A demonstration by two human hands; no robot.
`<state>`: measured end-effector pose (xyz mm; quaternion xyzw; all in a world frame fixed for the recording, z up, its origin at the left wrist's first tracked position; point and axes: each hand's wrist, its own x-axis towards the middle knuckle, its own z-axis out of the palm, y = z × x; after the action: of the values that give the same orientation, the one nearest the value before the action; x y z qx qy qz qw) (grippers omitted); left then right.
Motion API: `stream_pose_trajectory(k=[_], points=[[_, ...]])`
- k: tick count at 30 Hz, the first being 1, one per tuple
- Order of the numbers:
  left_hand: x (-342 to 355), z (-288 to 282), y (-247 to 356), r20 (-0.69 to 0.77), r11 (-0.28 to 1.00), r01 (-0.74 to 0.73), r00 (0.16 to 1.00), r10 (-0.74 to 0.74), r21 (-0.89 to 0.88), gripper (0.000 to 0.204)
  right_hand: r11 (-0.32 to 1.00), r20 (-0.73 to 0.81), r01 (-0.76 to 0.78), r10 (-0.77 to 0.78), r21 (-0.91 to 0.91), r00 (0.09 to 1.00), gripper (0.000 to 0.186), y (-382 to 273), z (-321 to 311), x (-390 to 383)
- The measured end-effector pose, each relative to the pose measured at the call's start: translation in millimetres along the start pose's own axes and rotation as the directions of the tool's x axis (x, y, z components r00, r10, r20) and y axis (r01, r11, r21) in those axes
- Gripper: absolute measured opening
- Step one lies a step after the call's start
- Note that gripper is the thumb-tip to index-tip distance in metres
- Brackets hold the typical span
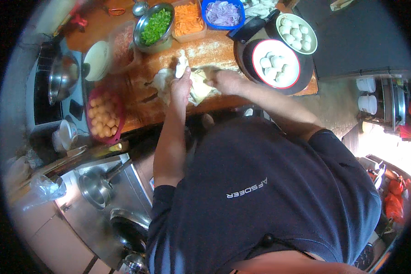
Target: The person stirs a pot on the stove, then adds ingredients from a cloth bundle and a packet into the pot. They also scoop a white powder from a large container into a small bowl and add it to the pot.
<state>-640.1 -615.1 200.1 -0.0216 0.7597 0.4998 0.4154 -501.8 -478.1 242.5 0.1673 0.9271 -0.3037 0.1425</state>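
Note:
At the middle of the wooden worktop, a pale cream-yellow item [200, 84], too unclear to name, lies on a whitish patch. My left hand [181, 88] grips a pale piece of it, whose whiter tip [181, 64] sticks up above my fingers. My right hand [226, 82] is at the right side of the item, its fingertips blurred and partly hidden.
Around the worktop [128, 100] stand chopped greens [153, 29], carrot strips [187, 19], sliced onion [221, 13], two bowls of white balls [276, 66], a dark cleaver [253, 25], eggs [104, 116] and a steel bowl [61, 77]. A steel counter with pans [96, 189] is lower left.

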Motion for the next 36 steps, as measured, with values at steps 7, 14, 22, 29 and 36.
stream_pose_trajectory(k=[7,14,22,29,36], points=[[-9.5,22.6,-7.6,0.355,0.869,-0.078,0.892,0.280,-0.488,0.024,0.851,0.122,0.332,-0.310,-0.406,0.943,0.016,-50.0,-24.3,-27.7],[-20.2,10.3,-15.2,0.509,0.948,-0.186,0.808,0.297,-0.258,0.012,0.974,0.146,0.224,-0.227,0.041,0.963,0.030,-20.0,-55.2,40.0],[-26.4,59.5,-24.4,-0.201,0.807,-0.575,0.781,0.591,0.135,0.022,0.994,-0.218,-0.069,0.087,0.088,0.972,0.034,0.2,-22.0,53.6],[-32.2,51.5,-41.5,-0.160,0.537,-0.755,0.518,0.840,0.377,0.018,0.991,-0.199,-0.108,0.122,0.080,0.972,0.038,9.3,-8.1,45.4],[-12.4,1.3,-38.0,0.596,0.672,0.402,0.800,0.074,-0.622,0.013,0.900,-0.307,0.397,-0.332,0.179,0.892,0.028,16.9,11.9,-7.3]])
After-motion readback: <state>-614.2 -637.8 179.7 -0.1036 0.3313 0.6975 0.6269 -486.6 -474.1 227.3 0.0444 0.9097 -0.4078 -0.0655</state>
